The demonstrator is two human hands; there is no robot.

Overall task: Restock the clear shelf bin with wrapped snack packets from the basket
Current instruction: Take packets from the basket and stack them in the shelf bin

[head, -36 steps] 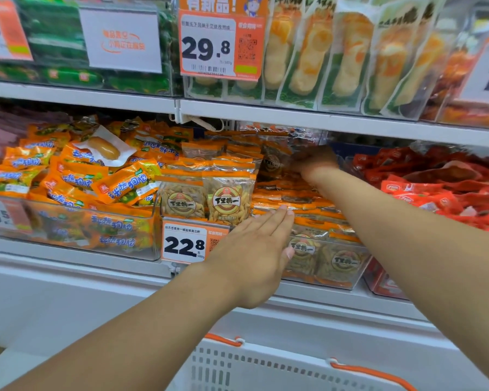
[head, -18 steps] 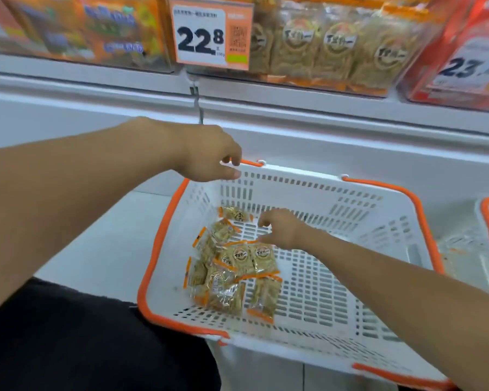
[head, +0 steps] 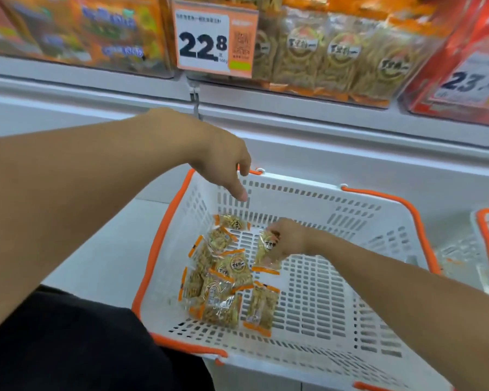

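One snack packet (head: pixel 266 247) is pinched in the right hand (head: pixel 287 240) fingers inside the basket (head: pixel 378 230); left hand (head: pixel 223 162) fingers hang relaxed.

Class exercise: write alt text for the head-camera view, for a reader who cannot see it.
The right hand pinches a wrapped snack packet inside a white basket holding more packets. The left hand hangs open over the basket's rim, below a shelf bin of similar packets.

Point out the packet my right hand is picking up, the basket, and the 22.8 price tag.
snack packet (head: pixel 266 246), head view, its label.
basket (head: pixel 378 206), head view, far wall.
price tag (head: pixel 202 46), head view, its printed digits.
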